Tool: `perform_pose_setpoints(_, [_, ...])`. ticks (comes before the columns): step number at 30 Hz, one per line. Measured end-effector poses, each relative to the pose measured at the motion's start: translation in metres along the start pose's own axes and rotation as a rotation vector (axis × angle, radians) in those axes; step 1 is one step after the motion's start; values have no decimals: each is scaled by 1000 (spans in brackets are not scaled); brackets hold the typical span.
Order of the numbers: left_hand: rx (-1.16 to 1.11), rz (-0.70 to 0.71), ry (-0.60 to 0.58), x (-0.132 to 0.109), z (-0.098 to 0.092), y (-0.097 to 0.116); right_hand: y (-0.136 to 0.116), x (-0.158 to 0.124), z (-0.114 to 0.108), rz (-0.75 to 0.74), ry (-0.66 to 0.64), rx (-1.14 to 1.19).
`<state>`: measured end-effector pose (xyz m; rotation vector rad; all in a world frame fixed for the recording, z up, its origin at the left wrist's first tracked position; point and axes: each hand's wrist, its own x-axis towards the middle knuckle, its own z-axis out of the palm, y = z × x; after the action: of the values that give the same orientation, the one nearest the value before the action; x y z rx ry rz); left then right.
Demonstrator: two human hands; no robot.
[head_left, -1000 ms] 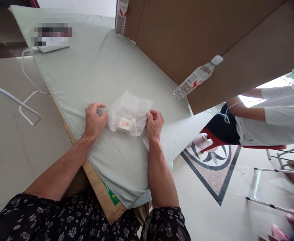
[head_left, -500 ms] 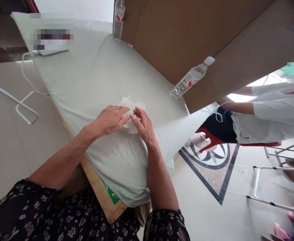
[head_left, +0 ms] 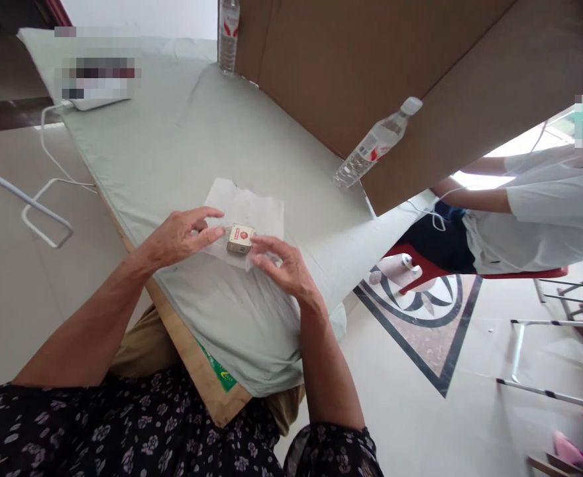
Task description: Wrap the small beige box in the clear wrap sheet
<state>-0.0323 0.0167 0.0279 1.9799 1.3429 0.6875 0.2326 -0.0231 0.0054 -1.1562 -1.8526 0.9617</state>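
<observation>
A small cream box [head_left: 240,238] with red print sits on a thin white sheet of paper or tissue [head_left: 256,207], which lies spread on the cloth-covered table. My left hand [head_left: 185,233] is just left of the box, fingers apart, its thumb tip close to the box's edge. On the other side my right hand [head_left: 285,265] has its fingers parted and curved, the fingertips at or very near the box's right side. Whether those fingertips touch the box I cannot tell. Neither hand is closed around anything.
A clear bottle [head_left: 378,142] leans against a large cardboard panel [head_left: 351,73]; another bottle [head_left: 228,36] stands farther back. A white device [head_left: 100,99] with a cable is at the far left. Another person in a white shirt [head_left: 554,199] sits beyond the panel.
My hands have moved apart, the left one leftward and the right one slightly right. The box, largely hidden before, now shows between them, and the white sheet lies flatter and more spread out.
</observation>
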Motion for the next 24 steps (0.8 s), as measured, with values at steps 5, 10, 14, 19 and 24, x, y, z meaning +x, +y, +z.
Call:
perform_pose_setpoints(5, [197,7,-109,-9,0,-5,-3,-35,4,-16,-62,-130])
perform_pose_setpoints(10, [283,197,-7,-1,24,-2,-1,-17,13,31,233,-199])
perform_pose_setpoints(14, [283,178,-94,-1,38,-11,3,16,29,15,126,-390])
perform_pose_setpoints(19, [319,118,-152,-9,48,-25,30,18,9,36,390,-420])
perform_pose_setpoints(24, [340,138,-135,-10,54,-25,60,-5,-42,348,657,-612])
